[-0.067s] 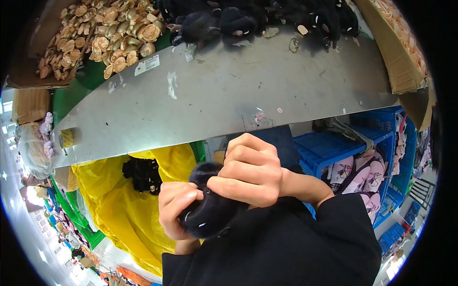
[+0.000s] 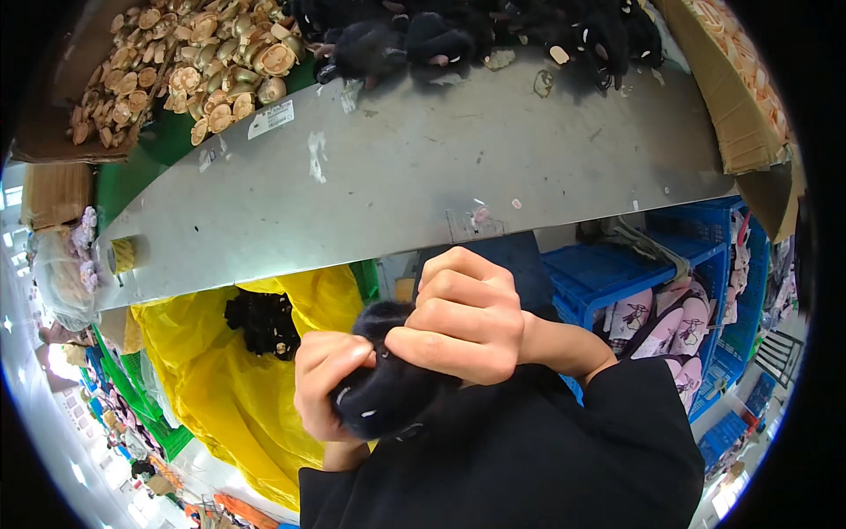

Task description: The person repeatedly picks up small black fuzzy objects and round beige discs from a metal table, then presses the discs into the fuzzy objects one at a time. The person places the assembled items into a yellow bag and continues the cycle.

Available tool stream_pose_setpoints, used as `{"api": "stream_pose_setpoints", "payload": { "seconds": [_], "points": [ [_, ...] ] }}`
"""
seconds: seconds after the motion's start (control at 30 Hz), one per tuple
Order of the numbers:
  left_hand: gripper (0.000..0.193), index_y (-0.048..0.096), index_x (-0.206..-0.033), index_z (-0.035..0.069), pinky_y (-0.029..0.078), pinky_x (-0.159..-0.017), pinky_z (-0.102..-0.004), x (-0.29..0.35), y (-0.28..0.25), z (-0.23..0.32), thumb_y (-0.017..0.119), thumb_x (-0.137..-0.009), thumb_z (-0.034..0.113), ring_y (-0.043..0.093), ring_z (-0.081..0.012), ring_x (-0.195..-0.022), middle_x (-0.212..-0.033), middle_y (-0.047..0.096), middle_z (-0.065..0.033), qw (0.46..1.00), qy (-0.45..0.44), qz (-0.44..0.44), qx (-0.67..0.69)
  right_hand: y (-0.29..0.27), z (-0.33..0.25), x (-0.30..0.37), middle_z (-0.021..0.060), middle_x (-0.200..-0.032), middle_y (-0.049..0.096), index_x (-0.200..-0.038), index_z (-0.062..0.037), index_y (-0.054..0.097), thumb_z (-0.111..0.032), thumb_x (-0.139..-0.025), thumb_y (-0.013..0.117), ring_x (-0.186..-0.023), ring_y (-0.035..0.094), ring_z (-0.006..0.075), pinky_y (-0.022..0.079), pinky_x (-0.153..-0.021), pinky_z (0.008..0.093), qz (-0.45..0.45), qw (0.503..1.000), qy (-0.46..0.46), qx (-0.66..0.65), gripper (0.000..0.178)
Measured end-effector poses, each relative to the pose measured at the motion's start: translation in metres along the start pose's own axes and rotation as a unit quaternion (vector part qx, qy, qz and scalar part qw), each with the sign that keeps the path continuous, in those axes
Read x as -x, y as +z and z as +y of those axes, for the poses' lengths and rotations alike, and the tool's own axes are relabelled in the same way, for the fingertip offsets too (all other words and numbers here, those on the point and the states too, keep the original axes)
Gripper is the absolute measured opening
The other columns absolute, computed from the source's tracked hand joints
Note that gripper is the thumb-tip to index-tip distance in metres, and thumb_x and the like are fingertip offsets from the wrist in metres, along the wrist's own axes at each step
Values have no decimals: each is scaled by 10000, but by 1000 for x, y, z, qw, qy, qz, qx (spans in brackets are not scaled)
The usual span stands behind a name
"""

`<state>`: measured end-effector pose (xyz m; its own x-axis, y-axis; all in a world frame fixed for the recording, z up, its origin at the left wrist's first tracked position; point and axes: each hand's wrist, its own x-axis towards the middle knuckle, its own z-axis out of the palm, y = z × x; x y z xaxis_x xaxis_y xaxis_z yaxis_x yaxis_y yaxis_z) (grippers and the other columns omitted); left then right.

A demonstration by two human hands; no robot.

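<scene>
Bench (image 2: 423,150): bright, with a paler sheen near its left edge
Hands (image 2: 463,322): evenly lit, fairly crisp
Black plush (image 2: 392,397): detail sunk in darkness (only small glints show)
Crates (image 2: 595,275): bent by the fisheye
Left rim: white glare, stretched, soft
Corners: black

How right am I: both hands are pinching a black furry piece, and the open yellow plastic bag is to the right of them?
Not quite: the head view shows the open yellow plastic bag to the left. The rest holds: the left hand and right hand both pinch the black furry piece.
</scene>
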<state>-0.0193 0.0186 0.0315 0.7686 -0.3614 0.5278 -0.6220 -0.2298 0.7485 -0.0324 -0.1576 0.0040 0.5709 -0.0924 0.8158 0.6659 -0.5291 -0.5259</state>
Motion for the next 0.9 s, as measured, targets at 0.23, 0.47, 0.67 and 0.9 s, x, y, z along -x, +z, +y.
{"api": "stream_pose_setpoints", "payload": {
  "seconds": [0.23, 0.47, 0.67, 0.9],
  "points": [
    [238, 660, -961, -2, 487, -653, -321, -3, 2, 7, 776, -771, 83, 607, -229, -745, -878, 612, -112, 998, -59, -27, -7, -3, -3, 0, -3, -638, 482, -787, -53, 651, -126, -645, 710, -564, 483, 159, 459, -608, 291, 2, 999, -6, 32, 170],
    [185, 667, -897, 30, 527, -606, -302, 6, 3, -8, 798, -766, 31, 577, -233, -694, -871, 570, -87, 996, 18, 26, 86, 0, -1, 1, 13, -657, 491, -824, -65, 668, -143, -688, 697, -581, 503, 182, 480, -634, 314, -3, 999, -4, -34, 160],
    [204, 676, -893, 56, 506, -581, -291, 5, 1, -9, 796, -742, -12, 547, -218, -700, -870, 540, -54, 996, 66, 24, 55, 7, 3, 14, 7, -670, 522, -803, -50, 701, -199, -598, 671, -586, 507, 158, 480, -630, 308, -29, 998, -6, -49, 255],
    [326, 609, -1073, 24, 502, -707, -372, -10, -4, -4, 748, -795, 125, 601, -287, -831, -988, 573, -129, 976, 49, -30, -208, 4, 13, 23, 136, -1008, 636, -1031, -4, 669, -171, -656, 722, -887, 616, 306, 522, -779, 408, -67, 986, 100, -114, 413]
  ]
}}
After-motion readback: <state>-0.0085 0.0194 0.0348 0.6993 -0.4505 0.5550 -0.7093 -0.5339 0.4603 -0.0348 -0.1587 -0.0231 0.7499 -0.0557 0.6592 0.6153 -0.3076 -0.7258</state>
